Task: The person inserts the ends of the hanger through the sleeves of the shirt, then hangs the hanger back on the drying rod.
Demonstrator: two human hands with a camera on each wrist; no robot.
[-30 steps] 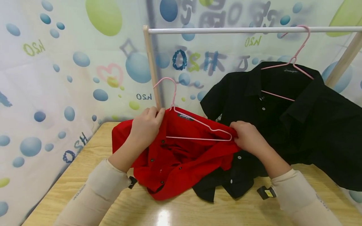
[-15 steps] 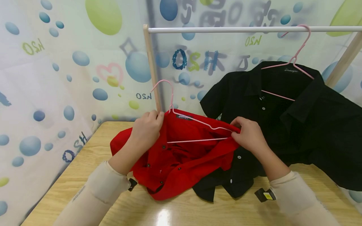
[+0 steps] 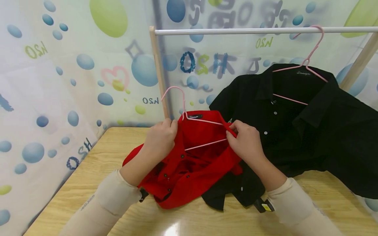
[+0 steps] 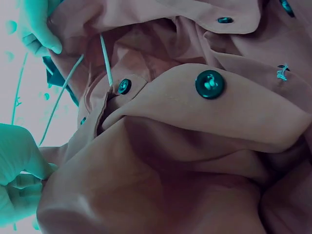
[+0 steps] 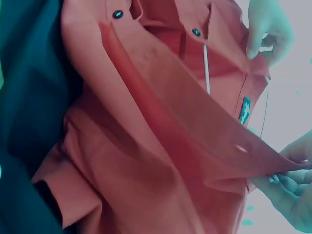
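A red buttoned shirt (image 3: 203, 167) hangs partly over the table, with a pink wire hanger (image 3: 183, 101) set inside its open neck. The hanger's hook stands up above the collar, off the rail. My left hand (image 3: 161, 137) grips the shirt at the left side of the collar. On the other side, my right hand (image 3: 246, 141) pinches the right collar edge between thumb and fingers. In the right wrist view, the right hand (image 5: 287, 195) holds the front edge near a buttonhole. Dark buttons (image 4: 210, 84) show along the placket in the left wrist view.
A black short-sleeved shirt (image 3: 283, 131) hangs on another pink hanger (image 3: 314, 49) from the white rail (image 3: 224, 31) at the right. The rack's wooden post (image 3: 158, 72) stands behind the red shirt. Beneath lies a wooden table (image 3: 97, 160), its back edge near a patterned curtain (image 3: 53, 85).
My right hand has moved left and taken the collar edge over the hanger's right end, which it now covers. The left hand has shifted slightly right, and the neck opening has narrowed.
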